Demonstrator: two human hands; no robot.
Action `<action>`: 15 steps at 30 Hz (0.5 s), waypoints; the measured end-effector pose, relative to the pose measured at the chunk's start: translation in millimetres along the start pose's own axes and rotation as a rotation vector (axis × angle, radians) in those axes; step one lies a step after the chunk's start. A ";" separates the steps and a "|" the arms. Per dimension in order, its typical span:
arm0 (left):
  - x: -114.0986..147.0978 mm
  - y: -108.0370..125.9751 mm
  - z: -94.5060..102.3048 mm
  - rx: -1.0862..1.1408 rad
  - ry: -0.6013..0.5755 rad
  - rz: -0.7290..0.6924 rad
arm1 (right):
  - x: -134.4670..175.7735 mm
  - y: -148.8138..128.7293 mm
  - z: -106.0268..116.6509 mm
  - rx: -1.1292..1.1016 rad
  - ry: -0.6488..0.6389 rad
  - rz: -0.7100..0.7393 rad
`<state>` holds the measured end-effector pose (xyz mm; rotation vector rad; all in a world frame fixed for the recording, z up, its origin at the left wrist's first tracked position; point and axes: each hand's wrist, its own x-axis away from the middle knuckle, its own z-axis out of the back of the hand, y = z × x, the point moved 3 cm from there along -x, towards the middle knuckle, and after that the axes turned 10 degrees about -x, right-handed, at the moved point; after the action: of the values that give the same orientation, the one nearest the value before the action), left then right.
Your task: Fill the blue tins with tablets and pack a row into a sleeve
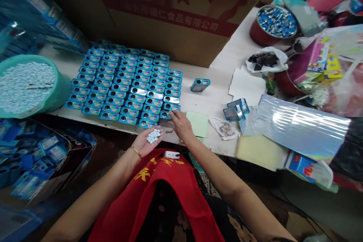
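Observation:
Palm up, my left hand [144, 145] cups a small heap of pale blue and white mints [153, 135] at the table's front edge. My right hand [181, 125] reaches over a small blue tin [165, 115] at the front right corner of the rows, its fingertips drawn together at the tin. What those fingers hold, if anything, is hidden. Many similar tins [127, 83] stand upright in close rows, most showing a dark round hole on top. A large green tub [61, 94] full of similar mints stands at the left.
Behind the rows rises a big cardboard box [170, 34]. One tin [200, 85] stands apart; two others [235, 109] lie further right. A red pot [259, 36] holds small blue and silver pieces. Below left, a carton [68, 151] contains more blue cases.

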<state>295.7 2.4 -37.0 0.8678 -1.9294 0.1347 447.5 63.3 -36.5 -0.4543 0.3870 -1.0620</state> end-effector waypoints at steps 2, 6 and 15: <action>-3.7 0.3 -0.4 0.003 -0.014 0.000 | 3.5 -9.6 13.1 -0.085 0.018 0.089; -12.0 0.7 -6.7 0.011 -0.069 -0.013 | 9.1 -37.1 26.4 -0.147 -0.172 0.251; -23.4 4.7 -18.1 0.022 -0.050 -0.016 | 7.1 -38.2 24.2 -0.144 -0.135 0.250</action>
<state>312.4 25.7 -45.6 0.9085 -1.9700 0.1262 434.6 45.3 3.6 -0.5867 0.3904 -0.7599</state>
